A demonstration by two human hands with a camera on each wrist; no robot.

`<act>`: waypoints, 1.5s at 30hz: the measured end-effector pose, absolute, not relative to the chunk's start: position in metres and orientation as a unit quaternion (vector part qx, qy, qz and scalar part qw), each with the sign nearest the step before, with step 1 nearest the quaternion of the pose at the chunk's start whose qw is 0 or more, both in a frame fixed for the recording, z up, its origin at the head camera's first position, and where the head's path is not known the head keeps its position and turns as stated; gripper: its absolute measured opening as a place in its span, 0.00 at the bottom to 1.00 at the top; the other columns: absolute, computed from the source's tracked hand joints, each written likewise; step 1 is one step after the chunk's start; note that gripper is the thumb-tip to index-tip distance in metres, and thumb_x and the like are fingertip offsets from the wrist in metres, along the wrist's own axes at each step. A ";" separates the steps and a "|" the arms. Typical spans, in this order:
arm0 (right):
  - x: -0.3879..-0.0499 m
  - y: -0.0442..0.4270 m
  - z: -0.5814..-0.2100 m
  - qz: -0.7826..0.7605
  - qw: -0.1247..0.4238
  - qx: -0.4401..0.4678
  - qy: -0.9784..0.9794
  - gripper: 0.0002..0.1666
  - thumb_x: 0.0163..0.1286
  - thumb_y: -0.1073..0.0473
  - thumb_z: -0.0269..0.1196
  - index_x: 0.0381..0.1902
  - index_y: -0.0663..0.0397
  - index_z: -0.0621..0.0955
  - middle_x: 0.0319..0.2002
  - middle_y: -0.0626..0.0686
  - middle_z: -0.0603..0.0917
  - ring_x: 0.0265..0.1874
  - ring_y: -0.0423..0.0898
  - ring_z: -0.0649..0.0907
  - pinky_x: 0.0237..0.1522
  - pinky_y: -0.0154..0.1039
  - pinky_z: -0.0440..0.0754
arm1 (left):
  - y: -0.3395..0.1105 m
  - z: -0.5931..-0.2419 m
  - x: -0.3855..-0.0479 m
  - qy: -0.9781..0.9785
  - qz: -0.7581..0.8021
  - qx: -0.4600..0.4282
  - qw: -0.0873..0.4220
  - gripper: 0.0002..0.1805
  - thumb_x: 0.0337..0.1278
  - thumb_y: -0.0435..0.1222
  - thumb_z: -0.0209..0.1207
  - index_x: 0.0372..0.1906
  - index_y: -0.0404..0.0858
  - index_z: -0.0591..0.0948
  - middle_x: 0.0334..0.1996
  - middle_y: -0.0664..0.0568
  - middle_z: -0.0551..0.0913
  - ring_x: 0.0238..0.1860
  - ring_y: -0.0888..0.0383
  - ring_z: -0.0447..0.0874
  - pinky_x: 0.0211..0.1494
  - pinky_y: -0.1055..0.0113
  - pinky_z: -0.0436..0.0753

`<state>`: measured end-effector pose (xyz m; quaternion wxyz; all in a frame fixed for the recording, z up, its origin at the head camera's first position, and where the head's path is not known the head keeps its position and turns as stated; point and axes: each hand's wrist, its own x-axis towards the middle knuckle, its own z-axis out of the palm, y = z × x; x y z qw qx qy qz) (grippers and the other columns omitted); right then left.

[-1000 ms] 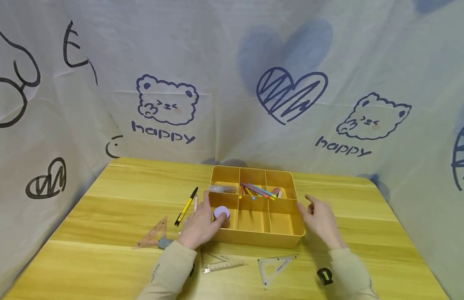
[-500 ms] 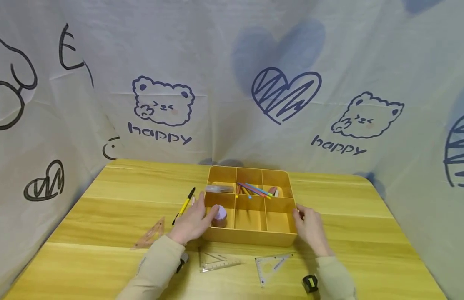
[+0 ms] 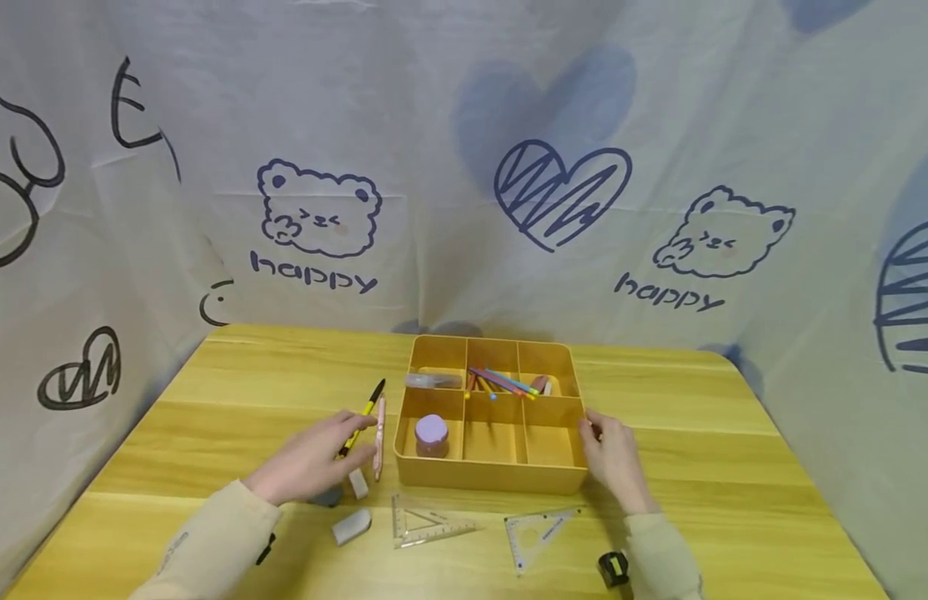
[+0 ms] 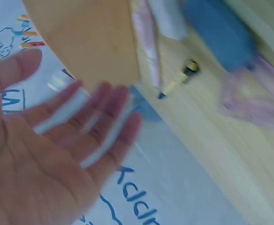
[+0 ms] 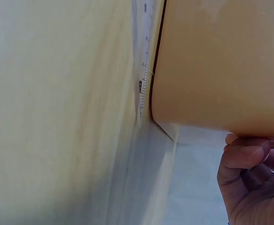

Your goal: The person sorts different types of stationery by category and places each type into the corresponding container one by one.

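In the head view my left hand hovers over the yellow-and-black pen and beside the pink pen, its fingers spread. The left wrist view shows that hand holding nothing. My right hand touches the right side of the yellow compartment box; in the right wrist view the fingers of the hand are curled against the box wall. A purple-lidded jar stands in the front left compartment. Colored sticks lie across the back middle one.
White erasers and a blue-grey object lie left of the box. Two clear set squares lie in front of it. A clear-capped item and small erasers are in back compartments.
My left hand has let go of the jar and moved left, out of the box to the pens. My right hand has come in against the box's right side.
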<state>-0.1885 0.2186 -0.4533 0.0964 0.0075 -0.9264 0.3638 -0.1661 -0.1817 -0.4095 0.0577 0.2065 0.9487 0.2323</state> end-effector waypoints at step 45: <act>-0.191 0.220 -0.458 0.369 0.115 0.018 -0.922 0.18 0.75 0.67 0.53 0.56 0.72 0.81 0.22 0.55 0.79 0.19 0.40 0.70 0.21 0.30 0.67 | -0.175 -0.458 -0.157 0.969 0.117 0.217 -0.035 0.13 0.40 0.37 0.76 0.28 0.43 0.81 0.28 0.56 0.79 0.28 0.61 0.75 0.44 0.56 0.79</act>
